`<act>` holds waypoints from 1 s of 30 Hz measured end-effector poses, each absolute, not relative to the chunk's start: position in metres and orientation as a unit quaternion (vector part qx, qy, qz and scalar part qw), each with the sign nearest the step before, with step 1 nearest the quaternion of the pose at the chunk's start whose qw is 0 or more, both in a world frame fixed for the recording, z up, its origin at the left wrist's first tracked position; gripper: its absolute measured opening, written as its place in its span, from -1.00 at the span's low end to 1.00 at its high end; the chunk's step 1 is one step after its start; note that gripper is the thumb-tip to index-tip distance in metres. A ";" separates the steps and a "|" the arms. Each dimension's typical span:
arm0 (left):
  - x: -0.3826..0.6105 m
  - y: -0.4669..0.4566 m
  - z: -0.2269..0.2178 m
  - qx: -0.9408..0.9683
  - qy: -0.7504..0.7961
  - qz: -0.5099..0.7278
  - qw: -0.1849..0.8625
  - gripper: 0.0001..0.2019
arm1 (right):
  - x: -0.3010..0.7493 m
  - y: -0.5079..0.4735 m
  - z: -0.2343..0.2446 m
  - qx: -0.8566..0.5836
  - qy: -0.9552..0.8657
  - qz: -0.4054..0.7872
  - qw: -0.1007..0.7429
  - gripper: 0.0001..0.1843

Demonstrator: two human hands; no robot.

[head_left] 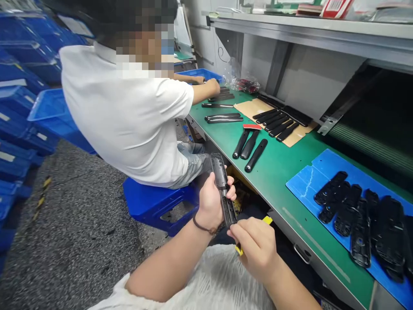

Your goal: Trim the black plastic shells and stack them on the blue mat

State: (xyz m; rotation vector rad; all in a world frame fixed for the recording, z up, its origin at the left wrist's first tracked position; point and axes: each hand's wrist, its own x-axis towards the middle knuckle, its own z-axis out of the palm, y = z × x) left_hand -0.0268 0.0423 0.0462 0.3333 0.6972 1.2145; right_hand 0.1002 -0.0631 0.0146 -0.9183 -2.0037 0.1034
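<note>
My left hand (211, 202) is wrapped round a long black plastic shell (222, 185), held upright in front of me below the bench edge. My right hand (256, 245) is closed on a small yellow-handled tool (267, 220) and sits right at the lower end of the shell. Both hands are over my lap, left of the green bench (277, 172).
A blue mat (322, 168) on the bench carries several black shells (355, 211). Three finished black handles (250, 146) lie mid-bench, more on a brown board (251, 107). A co-worker in white (125, 116) sits ahead on a blue stool (151, 200). Blue crates (19, 107) are stacked at left.
</note>
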 end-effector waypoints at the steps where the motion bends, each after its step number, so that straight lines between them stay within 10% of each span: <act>1: -0.025 0.041 0.045 0.165 0.313 0.544 0.761 -0.65 | 0.102 -0.065 0.016 -0.369 -0.807 0.055 0.457 -0.83; 10: -0.037 0.041 0.041 0.212 0.215 0.498 0.813 -0.56 | 0.131 -0.051 0.029 -0.536 -0.705 0.198 0.420 -0.53; 15: -0.031 0.030 0.041 0.283 0.218 0.535 0.766 -0.57 | 0.126 -0.043 0.044 -0.524 -0.683 0.258 0.439 -0.86; 30: -0.011 0.017 0.029 0.391 0.212 0.549 0.708 -0.60 | 0.114 -0.031 0.046 -0.546 -0.466 0.429 0.549 -0.87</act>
